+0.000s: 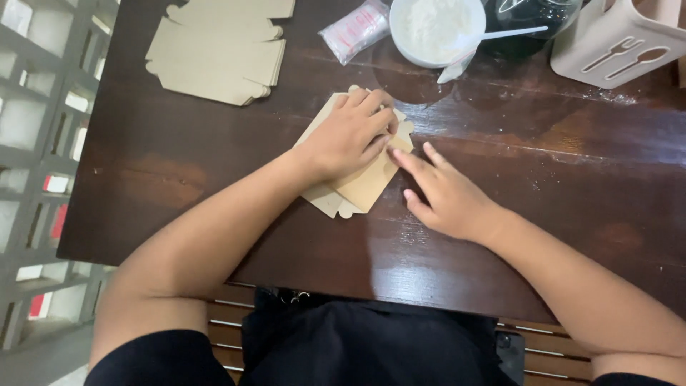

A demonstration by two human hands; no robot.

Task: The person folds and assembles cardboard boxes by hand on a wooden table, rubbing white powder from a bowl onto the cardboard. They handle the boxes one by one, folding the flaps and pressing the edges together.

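A flat tan cardboard box blank (361, 189) lies on the dark wooden table (214, 179) in front of me. My left hand (350, 136) rests flat on top of it, fingers together, pressing it down. My right hand (443, 193) lies on the table just to the right, its fingertips touching the blank's right edge. Neither hand has anything clasped in it. Part of the blank is hidden under my left hand.
A stack of the same flat tan blanks (218, 53) sits at the back left. At the back stand a white bowl of white powder (436, 28) with a spoon (493, 39), a clear plastic packet (355, 30), a dark jar (529, 25) and a beige cutlery holder (618, 39).
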